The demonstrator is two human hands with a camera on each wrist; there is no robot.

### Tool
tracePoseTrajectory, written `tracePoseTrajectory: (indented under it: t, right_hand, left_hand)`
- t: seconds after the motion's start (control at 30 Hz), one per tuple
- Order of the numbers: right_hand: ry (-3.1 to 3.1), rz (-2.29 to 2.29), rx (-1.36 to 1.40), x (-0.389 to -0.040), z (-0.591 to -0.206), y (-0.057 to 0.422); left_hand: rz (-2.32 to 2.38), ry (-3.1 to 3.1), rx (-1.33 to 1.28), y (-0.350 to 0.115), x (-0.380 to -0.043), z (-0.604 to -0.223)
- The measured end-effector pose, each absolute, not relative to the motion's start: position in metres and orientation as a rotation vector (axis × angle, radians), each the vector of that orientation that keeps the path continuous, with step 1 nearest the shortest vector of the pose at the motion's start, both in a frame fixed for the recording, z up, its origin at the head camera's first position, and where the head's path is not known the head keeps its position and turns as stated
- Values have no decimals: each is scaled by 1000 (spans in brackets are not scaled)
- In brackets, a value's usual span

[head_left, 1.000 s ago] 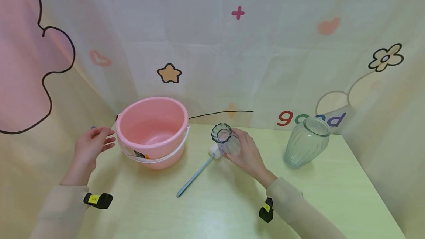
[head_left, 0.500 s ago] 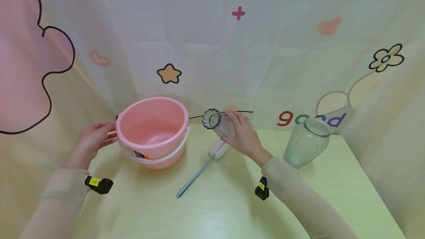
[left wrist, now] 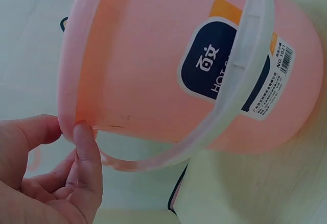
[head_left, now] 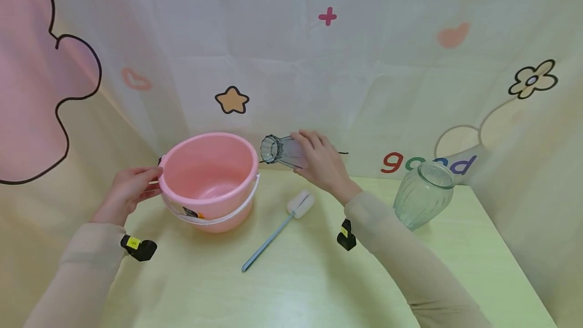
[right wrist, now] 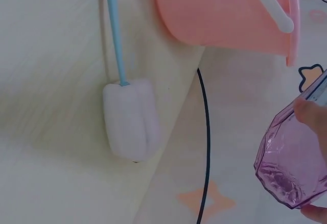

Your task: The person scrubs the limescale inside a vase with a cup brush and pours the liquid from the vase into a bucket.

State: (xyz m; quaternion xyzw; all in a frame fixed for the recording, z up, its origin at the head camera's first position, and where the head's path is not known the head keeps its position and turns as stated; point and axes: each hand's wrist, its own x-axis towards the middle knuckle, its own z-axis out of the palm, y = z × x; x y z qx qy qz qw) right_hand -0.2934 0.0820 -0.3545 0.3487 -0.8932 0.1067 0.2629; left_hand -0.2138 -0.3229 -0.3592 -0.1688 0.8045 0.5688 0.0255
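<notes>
My left hand (head_left: 129,190) pinches the rim of a pink plastic bucket (head_left: 237,214) between thumb and forefinger, at the bucket's left side. The left wrist view shows its white handle (left wrist: 240,60) hanging down across a label. My right hand (head_left: 324,163) grips a faceted glass vase (head_left: 289,152) around its body, raised above the table. The vase lies nearly sideways, its scalloped mouth pointing left toward the bucket's rim. Seen from the right wrist, its base (right wrist: 286,178) looks purple. On the table below lies a bottle brush with a white sponge head (head_left: 301,203) and a blue handle (head_left: 267,243).
A larger greenish ribbed glass vase (head_left: 422,199) stands at the right of the pale table (head_left: 291,297). Behind the table hangs a printed curtain (head_left: 282,65), close to the bucket and the raised vase. The table's right edge runs down toward the front corner.
My right hand has lifted the faceted vase up and left, tipping it from upright-leaning to nearly sideways. My left hand has moved right onto the bucket's rim. The brush head is now uncovered.
</notes>
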Motion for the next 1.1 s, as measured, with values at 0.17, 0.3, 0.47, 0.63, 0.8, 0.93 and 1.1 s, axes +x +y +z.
tracePoseTrajectory:
  t: [0.17, 0.3, 0.47, 0.63, 0.8, 0.93, 1.1]
  right_hand:
    - [-2473, 221, 912, -298, -340, 72]
    - [-2478, 124, 930, -301, -329, 62]
    - [-2432, -20, 948, -302, -316, 48]
    - [-2395, -169, 949, -298, -305, 34]
    - [-2350, -334, 962, -294, -297, 24]
    - [-2314, -490, 976, -290, -293, 18]
    - [-2291, -677, 997, -286, -290, 13]
  left_hand:
    - [1774, 2459, -539, -323, -215, -359]
    - [1782, 2440, -553, -323, -215, -359]
    - [1795, 2434, -568, -322, -215, -359]
    - [1807, 2433, -569, -324, -215, -360]
    - [1826, 2433, -552, -324, -215, -361]
    - [1850, 2427, -534, -324, -215, -361]
    - [1834, 2437, -533, -323, -215, -362]
